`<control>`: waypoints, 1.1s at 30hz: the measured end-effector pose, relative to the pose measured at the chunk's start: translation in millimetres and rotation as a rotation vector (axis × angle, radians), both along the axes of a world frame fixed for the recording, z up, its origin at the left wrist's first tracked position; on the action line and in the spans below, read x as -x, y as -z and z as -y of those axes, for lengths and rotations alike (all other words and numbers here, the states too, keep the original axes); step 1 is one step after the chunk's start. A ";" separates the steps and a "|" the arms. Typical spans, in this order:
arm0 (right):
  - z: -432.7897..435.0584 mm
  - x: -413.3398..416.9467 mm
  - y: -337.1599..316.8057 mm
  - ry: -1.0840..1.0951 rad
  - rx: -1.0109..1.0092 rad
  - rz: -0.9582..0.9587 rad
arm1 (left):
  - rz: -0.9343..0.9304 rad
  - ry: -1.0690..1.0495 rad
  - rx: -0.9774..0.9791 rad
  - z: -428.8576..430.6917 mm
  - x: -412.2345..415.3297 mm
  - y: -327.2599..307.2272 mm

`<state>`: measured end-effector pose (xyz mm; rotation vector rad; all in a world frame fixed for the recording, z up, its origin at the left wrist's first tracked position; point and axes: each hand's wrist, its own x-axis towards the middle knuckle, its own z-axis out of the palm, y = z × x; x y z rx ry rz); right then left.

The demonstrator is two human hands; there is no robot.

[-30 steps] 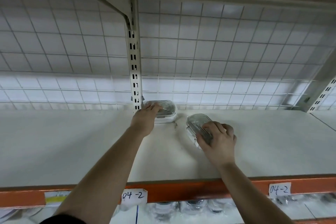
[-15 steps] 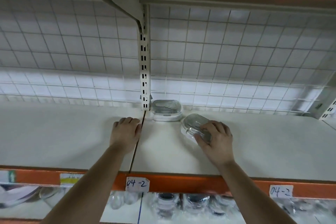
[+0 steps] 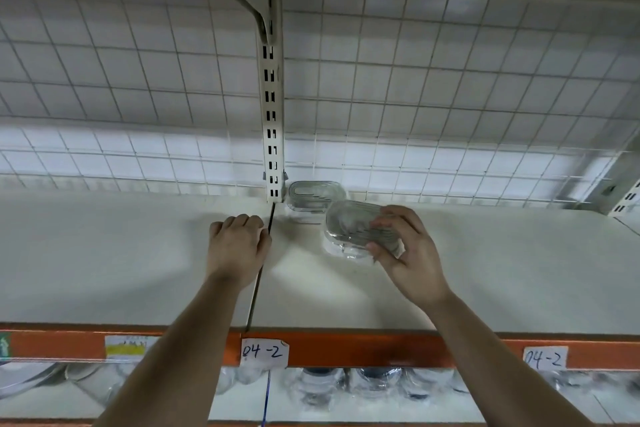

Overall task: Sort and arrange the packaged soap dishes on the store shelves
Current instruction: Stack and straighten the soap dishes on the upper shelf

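**Dish** (image 3: 356, 229): clear-packed and tilted, low over the shelf (image 3: 485, 270); contact with it could not be told. The right hand (image 3: 412, 253) had its grip closed on the dish's 4 o'clock end.

**Second dish** (image 3: 313, 199): just beside at 11 o'clock, against the mesh (image 3: 450, 80) and upright (image 3: 273, 114).

**Left hand** (image 3: 239, 250): at 9 o'clock, grip curled and empty, resting on the shelf.

**Risk:** the slick wrap, held at one end, could slip; a hard push to 12 would likely knock the second dish askew.

**Room:** the shelf was open toward 3 o'clock, the mesh closed off 12, and the orange edge (image 3: 346, 347) was at 6.
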<state>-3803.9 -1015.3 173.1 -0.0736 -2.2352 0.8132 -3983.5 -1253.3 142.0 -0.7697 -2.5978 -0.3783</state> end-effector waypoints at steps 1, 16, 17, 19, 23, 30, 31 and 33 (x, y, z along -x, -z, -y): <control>1.0 9.2 -3.2 -0.011 -0.005 -0.002 | 0.001 0.002 0.002 -0.2 0.3 0.6; 3.4 137.8 -28.9 0.036 -0.176 0.300 | 0.030 0.012 -0.056 -1.4 2.4 1.9; 3.7 137.8 -30.1 0.064 -0.191 0.344 | 0.033 0.013 -0.055 -1.2 2.2 1.8; 5.5 135.3 -32.4 0.116 -0.249 0.374 | 0.038 0.015 -0.053 -1.0 2.2 1.0; 14.6 116.8 -31.8 0.163 -0.292 0.279 | 0.033 0.024 -0.023 -0.4 0.9 -0.5; 15.7 50.1 -23.6 0.177 -0.243 0.251 | -0.074 0.116 -0.001 4.6 -7.8 -9.3; 13.9 37.1 -23.3 0.188 -0.236 0.249 | -0.097 0.133 -0.009 4.7 -11.9 -10.8; 8.5 11.3 -22.6 0.210 -0.227 0.235 | -0.112 0.155 -0.071 -0.1 -24.0 -14.9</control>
